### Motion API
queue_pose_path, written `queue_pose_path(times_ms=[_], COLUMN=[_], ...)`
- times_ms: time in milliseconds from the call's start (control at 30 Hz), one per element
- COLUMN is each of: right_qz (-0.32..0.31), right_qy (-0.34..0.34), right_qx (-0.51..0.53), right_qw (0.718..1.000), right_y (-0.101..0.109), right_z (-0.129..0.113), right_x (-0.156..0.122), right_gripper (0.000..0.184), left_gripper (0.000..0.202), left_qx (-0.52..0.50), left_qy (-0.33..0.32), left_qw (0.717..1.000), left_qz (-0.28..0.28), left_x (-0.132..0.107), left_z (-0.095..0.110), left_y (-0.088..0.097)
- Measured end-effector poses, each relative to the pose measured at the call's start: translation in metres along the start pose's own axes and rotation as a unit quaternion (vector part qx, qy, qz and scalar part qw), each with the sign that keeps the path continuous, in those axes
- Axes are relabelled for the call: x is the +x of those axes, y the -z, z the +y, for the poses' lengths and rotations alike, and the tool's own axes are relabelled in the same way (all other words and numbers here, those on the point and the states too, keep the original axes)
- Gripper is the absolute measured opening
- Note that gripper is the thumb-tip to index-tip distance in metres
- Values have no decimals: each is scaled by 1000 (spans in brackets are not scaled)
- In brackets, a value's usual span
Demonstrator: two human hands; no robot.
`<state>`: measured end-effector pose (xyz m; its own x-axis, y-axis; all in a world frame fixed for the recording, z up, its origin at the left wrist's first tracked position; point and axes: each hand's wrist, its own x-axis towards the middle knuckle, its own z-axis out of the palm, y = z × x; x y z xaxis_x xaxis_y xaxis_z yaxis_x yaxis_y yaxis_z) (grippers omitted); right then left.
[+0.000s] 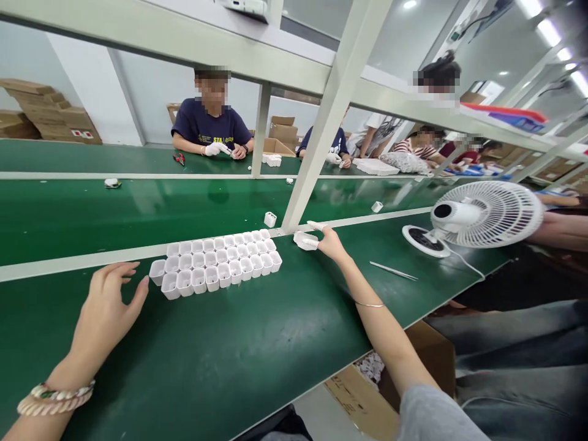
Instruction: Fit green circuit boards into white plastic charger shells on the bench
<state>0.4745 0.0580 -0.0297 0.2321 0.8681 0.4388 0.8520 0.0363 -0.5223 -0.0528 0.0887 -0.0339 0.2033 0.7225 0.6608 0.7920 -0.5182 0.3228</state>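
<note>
Small white open-topped plastic cups (223, 275) stand upright side by side in three rows on the green table. My left hand (108, 309) is at the left end of the rows, its fingers curved and apart from the thumb, with nothing between them. The nearest piece to it is the end cup (158, 271), which juts out to the left. My right hand (328, 242) reaches just past the right end of the rows, by the foot of a slanted post. White coverings hide its fingertips; the fingers look spread, and I see no object in them.
Loose white pieces (270, 218) lie on the green belt behind the rows. To the right are tweezers (394, 271) and a white fan (487, 214). The post (316, 122) rises beyond the rows. Co-workers sit across; an open carton (362, 398) stands below the table's edge.
</note>
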Motion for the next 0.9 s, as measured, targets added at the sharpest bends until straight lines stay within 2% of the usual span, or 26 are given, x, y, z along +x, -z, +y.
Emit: queue_pose_path(times_ms=[67,200,300,400,500,633,900], right_qz=[-4,28,64,73,35,-1,39], right_qy=[-32,-58,-40,-22,-1,33,62], right_qx=[-11,6,38,49,9,-65,-119], right_qw=[999,998,996,996,999,997,990], right_y=[-8,-14,-11,-11,-14,-20,-18], right_z=[8,13,15,16,18,24,22], right_x=[2,8,7,5,4,3,2], right_gripper=[63,53,40,39,39,30,22], left_gripper=[39,39,38,37,37,51,50], left_qx=[1,6,5,2,4,17,16], left_qy=[-4,-5,-8,-14,-16,-10,-23], left_qw=[1000,1000,1000,1000,1000,999,998], left_qz=[5,-4,-11,-19,-26,-50,-56], left_x=[0,0,1,1,1,1,0], left_z=[-1,-1,-1,-1,-2,-2,-1], left_y=[0,0,0,-1,-1,-1,0])
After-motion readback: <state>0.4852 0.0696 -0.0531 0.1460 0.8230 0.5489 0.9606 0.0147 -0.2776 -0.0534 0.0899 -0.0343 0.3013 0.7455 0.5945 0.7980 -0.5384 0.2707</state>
